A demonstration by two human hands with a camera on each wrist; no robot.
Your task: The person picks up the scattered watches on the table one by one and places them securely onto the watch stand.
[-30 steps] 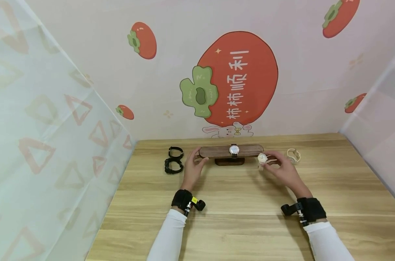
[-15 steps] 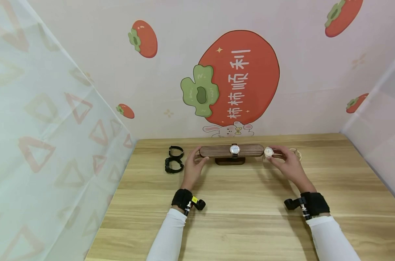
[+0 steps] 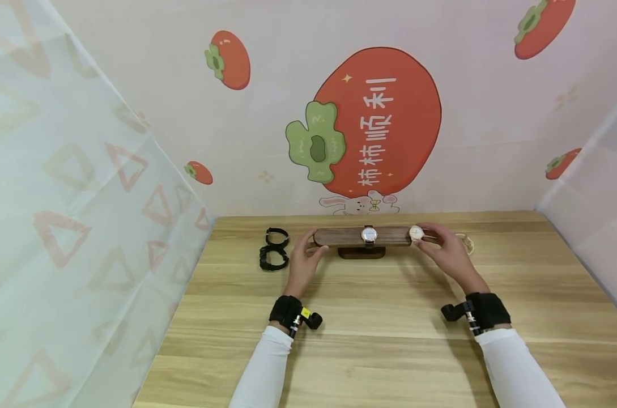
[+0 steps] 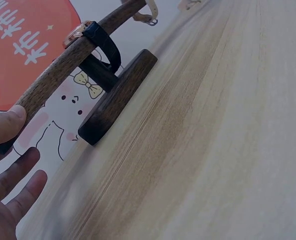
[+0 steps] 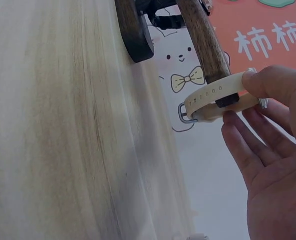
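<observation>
A dark wooden watch stand [image 3: 339, 236] with a long rounded bar stands at the back of the table. Around the bar's middle sits a watch with a dark strap [image 3: 369, 234]. My left hand [image 3: 303, 263] grips the bar's left end, thumb in front, as the left wrist view [image 4: 8, 125] also shows. At the opposite end my right hand [image 3: 448, 252] pinches a cream-strapped watch [image 3: 416, 233]. In the right wrist view its buckled strap [image 5: 212, 100] forms a loop around the bar's tip, with my thumb and fingers on the watch case.
Two black watches [image 3: 273, 259] lie to the left of the stand. Another pale watch [image 3: 465, 243] lies behind my right hand, partly covered by it. A patterned wall [image 3: 257, 141] rises right behind the table's back edge [image 3: 492, 213].
My right hand has carried the cream-strapped watch from in front of the bar out to its right end, then leftward over the tip. The left hand has stayed on the bar.
</observation>
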